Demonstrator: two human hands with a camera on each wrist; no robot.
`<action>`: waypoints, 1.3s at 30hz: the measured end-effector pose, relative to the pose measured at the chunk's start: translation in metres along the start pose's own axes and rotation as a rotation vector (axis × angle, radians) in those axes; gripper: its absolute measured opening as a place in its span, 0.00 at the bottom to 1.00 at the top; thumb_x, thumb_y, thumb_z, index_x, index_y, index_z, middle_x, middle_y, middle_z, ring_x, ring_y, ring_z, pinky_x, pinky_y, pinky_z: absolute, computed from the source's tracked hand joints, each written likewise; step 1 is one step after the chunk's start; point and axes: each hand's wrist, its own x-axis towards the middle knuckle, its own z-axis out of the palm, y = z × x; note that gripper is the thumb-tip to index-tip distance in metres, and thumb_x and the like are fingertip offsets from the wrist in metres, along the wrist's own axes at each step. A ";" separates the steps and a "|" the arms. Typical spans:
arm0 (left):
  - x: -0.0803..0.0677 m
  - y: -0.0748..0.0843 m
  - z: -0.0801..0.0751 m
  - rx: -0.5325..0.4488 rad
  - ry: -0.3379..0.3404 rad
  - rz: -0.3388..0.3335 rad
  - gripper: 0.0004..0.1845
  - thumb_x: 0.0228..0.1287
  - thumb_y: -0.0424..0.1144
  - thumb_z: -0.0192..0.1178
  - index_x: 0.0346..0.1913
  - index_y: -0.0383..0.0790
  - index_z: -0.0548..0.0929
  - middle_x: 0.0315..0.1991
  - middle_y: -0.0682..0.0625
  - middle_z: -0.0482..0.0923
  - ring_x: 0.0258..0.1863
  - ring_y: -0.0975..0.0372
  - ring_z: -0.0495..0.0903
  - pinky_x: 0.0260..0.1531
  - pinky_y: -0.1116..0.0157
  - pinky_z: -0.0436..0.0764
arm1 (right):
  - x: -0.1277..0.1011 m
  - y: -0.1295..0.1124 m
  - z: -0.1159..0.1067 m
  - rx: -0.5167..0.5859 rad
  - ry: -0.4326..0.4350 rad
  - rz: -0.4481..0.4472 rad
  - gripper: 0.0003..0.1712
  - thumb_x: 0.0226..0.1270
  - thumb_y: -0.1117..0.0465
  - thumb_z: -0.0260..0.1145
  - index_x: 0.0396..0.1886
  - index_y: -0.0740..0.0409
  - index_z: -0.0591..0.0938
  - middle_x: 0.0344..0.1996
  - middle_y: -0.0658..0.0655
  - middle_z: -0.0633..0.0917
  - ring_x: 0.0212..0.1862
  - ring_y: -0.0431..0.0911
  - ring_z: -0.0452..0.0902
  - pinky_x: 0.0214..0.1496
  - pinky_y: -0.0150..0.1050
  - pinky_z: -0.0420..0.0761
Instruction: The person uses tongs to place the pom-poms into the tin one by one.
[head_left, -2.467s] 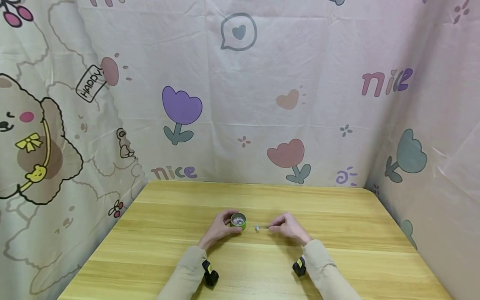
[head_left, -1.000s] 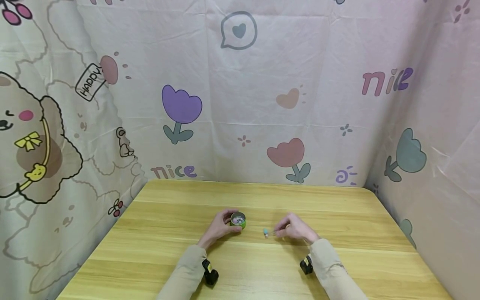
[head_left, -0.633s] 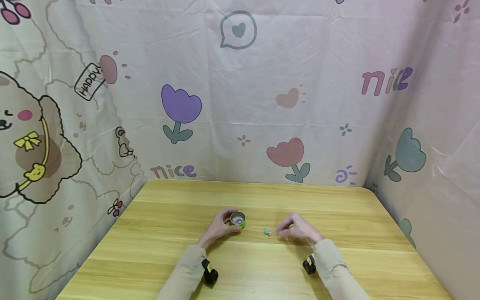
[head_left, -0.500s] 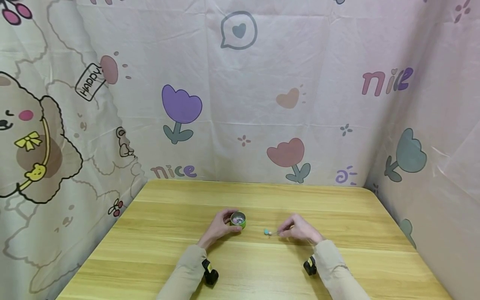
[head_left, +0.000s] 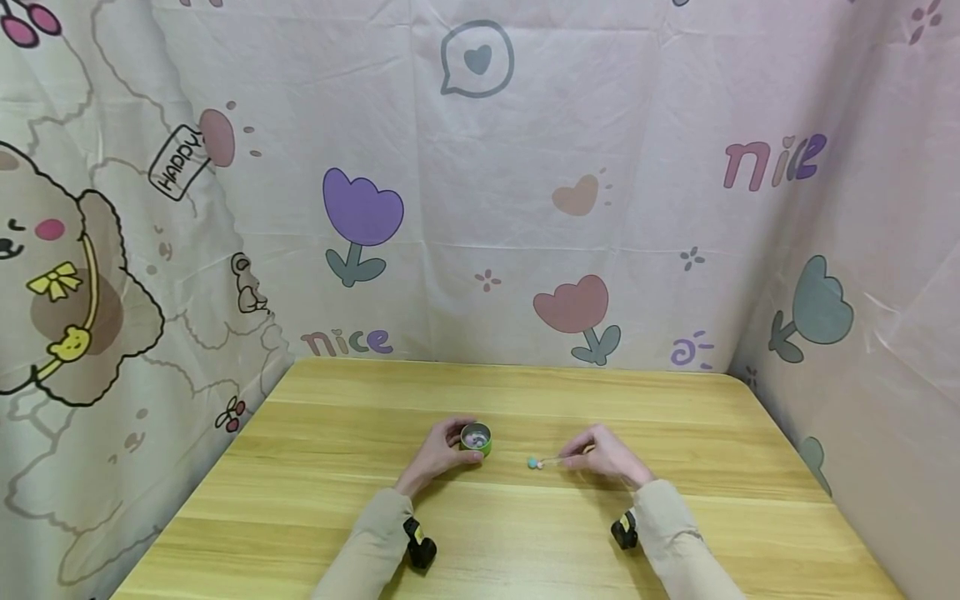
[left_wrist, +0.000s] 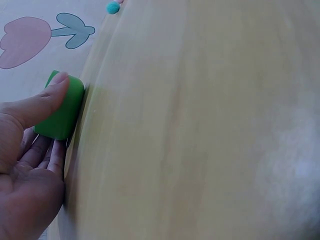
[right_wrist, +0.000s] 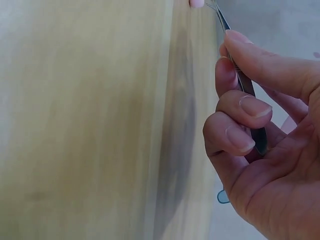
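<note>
Small green tin (head_left: 477,438) stands upright on the wooden counter (head_left: 675,417), near the middle, open top showing pale contents too small to make out. Left hand (head_left: 442,454) curls round it: thumb pressed to the side wall in the left wrist view (left_wrist: 62,107), other fingers wrapped behind it.

Just right of the tin, apart from it, two tiny beads lie on the counter: a teal bead (head_left: 532,462) and, touching or right beside it, a pink bead (head_left: 538,463). In the right wrist view the pink bead (right_wrist: 196,3) sits at the tweezers' tip; whether the tips clamp it or only touch it cannot be told.

Right hand (head_left: 603,456) pinches slim metal tweezers (head_left: 561,459), fingers curled along the shaft, tip pointing left toward the beads. Grip clear in the right wrist view (right_wrist: 245,82).

Both forearms in beige sleeves; a black camera is strapped under each wrist.

Behind and to both sides: a pale pink cloth backdrop (head_left: 637,125) printed with tulips, hearts, a bear and the word "nice".
</note>
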 end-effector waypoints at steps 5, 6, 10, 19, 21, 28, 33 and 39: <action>-0.001 0.001 0.000 0.008 -0.006 0.002 0.37 0.55 0.27 0.73 0.67 0.22 0.69 0.64 0.27 0.72 0.65 0.36 0.73 0.69 0.43 0.72 | 0.002 0.001 0.002 -0.004 -0.002 -0.019 0.08 0.58 0.67 0.74 0.37 0.67 0.90 0.34 0.63 0.90 0.30 0.35 0.73 0.28 0.26 0.74; -0.001 0.001 0.000 0.009 -0.007 0.002 0.37 0.55 0.28 0.73 0.67 0.21 0.69 0.65 0.27 0.72 0.65 0.36 0.73 0.69 0.43 0.72 | 0.003 0.001 0.002 -0.005 -0.003 -0.024 0.08 0.58 0.67 0.74 0.37 0.68 0.90 0.34 0.63 0.90 0.30 0.35 0.73 0.28 0.26 0.74; 0.000 0.001 0.000 0.004 -0.002 0.001 0.37 0.55 0.27 0.73 0.67 0.22 0.70 0.64 0.27 0.72 0.65 0.36 0.73 0.69 0.43 0.72 | 0.003 0.001 0.003 -0.006 -0.004 -0.037 0.08 0.59 0.68 0.73 0.36 0.68 0.90 0.33 0.64 0.90 0.29 0.35 0.74 0.28 0.26 0.75; 0.000 0.001 0.000 0.001 -0.002 -0.015 0.37 0.54 0.27 0.73 0.67 0.23 0.70 0.64 0.28 0.72 0.65 0.36 0.73 0.69 0.43 0.72 | 0.001 -0.003 0.003 0.053 0.012 -0.001 0.09 0.61 0.67 0.71 0.39 0.68 0.89 0.36 0.65 0.89 0.32 0.37 0.76 0.33 0.28 0.78; 0.000 0.000 0.000 0.002 -0.007 -0.009 0.37 0.55 0.28 0.73 0.67 0.23 0.70 0.64 0.28 0.72 0.65 0.37 0.74 0.69 0.43 0.73 | 0.000 -0.004 0.002 0.068 0.024 0.012 0.09 0.62 0.66 0.71 0.39 0.68 0.89 0.38 0.65 0.89 0.34 0.38 0.78 0.35 0.29 0.79; 0.001 -0.002 -0.001 0.003 -0.012 0.004 0.36 0.55 0.28 0.73 0.67 0.23 0.70 0.64 0.28 0.72 0.65 0.37 0.74 0.70 0.43 0.72 | 0.000 -0.007 -0.001 0.106 0.049 0.032 0.11 0.63 0.64 0.71 0.40 0.68 0.89 0.39 0.65 0.89 0.36 0.40 0.78 0.37 0.30 0.80; 0.001 -0.002 0.000 -0.001 -0.006 -0.002 0.37 0.55 0.27 0.73 0.67 0.23 0.70 0.64 0.27 0.72 0.65 0.36 0.73 0.70 0.43 0.72 | 0.002 -0.011 0.000 0.110 0.072 0.058 0.12 0.64 0.63 0.71 0.42 0.66 0.89 0.40 0.62 0.89 0.37 0.40 0.78 0.38 0.31 0.80; 0.001 -0.001 0.000 -0.002 -0.006 -0.008 0.37 0.55 0.27 0.73 0.67 0.23 0.70 0.65 0.27 0.72 0.65 0.36 0.73 0.70 0.43 0.72 | 0.007 -0.019 0.001 0.107 0.109 0.073 0.12 0.65 0.61 0.71 0.43 0.65 0.89 0.41 0.62 0.90 0.39 0.41 0.80 0.39 0.33 0.81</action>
